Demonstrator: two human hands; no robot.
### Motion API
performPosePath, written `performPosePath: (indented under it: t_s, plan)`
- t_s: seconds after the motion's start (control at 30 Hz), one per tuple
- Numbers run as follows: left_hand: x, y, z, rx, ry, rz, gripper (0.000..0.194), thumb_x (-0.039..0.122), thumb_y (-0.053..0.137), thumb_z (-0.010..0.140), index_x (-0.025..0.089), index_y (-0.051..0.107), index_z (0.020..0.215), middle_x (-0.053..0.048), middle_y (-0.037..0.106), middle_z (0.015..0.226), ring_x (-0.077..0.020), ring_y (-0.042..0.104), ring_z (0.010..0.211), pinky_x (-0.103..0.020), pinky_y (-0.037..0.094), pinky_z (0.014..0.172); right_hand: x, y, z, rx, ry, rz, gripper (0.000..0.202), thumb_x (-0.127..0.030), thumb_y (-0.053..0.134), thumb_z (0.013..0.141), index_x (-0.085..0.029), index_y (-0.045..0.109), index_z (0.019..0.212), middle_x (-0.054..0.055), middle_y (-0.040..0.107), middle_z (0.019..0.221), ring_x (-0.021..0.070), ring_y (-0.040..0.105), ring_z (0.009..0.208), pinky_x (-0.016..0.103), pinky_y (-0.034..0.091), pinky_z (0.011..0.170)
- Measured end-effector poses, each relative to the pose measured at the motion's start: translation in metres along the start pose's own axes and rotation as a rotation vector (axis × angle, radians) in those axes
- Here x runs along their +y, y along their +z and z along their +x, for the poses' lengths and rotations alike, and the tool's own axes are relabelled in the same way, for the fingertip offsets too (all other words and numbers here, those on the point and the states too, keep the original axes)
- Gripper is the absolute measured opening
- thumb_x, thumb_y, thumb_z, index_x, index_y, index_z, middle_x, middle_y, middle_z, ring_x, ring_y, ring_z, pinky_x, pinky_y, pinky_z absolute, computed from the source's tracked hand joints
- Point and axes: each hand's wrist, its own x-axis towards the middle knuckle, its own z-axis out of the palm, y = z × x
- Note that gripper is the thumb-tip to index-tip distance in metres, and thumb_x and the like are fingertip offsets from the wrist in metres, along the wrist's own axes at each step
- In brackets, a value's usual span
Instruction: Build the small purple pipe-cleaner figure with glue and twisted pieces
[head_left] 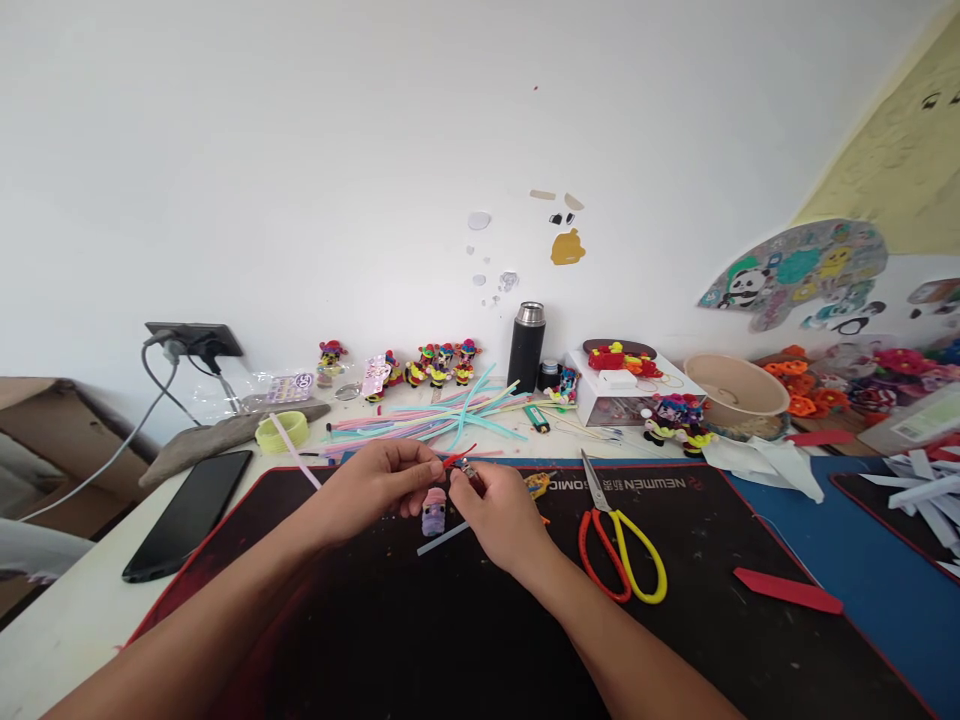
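Over the black mat (360, 620), my left hand (386, 485) is closed, its fingertips pinching a thin red strip (459, 457). My right hand (502, 515) is closed around a small tool with a shiny metal end (469, 470); most of it is hidden, so its kind does not show. The metal end sits right by the red strip. Just below my fingertips is a small fuzzy figure (433, 513) in pink and purple. Beside it, a pale blue-grey strip (442, 539) lies partly under my right hand. To the right rest scissors (619, 555) with red and yellow handles.
Pastel pipe cleaners (420, 420) are piled behind the mat. A black thermos (527, 350), several small figures (446, 365) and a white box (622, 400) stand along the wall. A phone (187, 515) lies left, a red strip of material (787, 590) right.
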Motion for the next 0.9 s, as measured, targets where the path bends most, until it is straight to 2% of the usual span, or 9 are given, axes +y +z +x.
performPosePath:
  t_s: [0.33,0.57,0.9]
  plan:
    - [0.0038,0.0018,-0.0011,-0.003,-0.001,0.032,0.051,0.07,0.068,0.078,0.019,0.064,0.075,0.003,0.057,0.055,-0.0118,0.047,0.051,-0.024,0.037,0.053,0.0039,0.0029,0.001,-0.008,0.009,-0.032,0.034,-0.031,0.056,0.093,-0.021,0.054,0.061,-0.001,0.058,0.058,0.014,0.047,0.055,0.027,0.029,0.053]
    - [0.0011,0.0018,-0.0001,-0.007,0.002,0.001,0.046,0.065,0.069,0.081,0.019,0.065,0.076,0.004,0.058,0.056,-0.0116,0.047,0.052,-0.024,0.037,0.054,0.0048,0.0017,0.0022,0.024,0.004,-0.032,0.037,-0.033,0.055,0.093,-0.022,0.046,0.058,-0.003,0.049,0.055,0.0134,0.04,0.053,0.028,0.024,0.052]
    - [-0.0005,0.0034,-0.003,0.0,0.029,0.068,0.043,0.06,0.067,0.087,0.018,0.064,0.076,0.004,0.059,0.059,-0.0123,0.049,0.056,-0.025,0.036,0.057,0.0074,0.0034,0.0018,-0.022,0.034,-0.09,0.036,-0.033,0.057,0.093,-0.021,0.049,0.059,-0.003,0.051,0.056,0.0126,0.04,0.054,0.028,0.024,0.052]
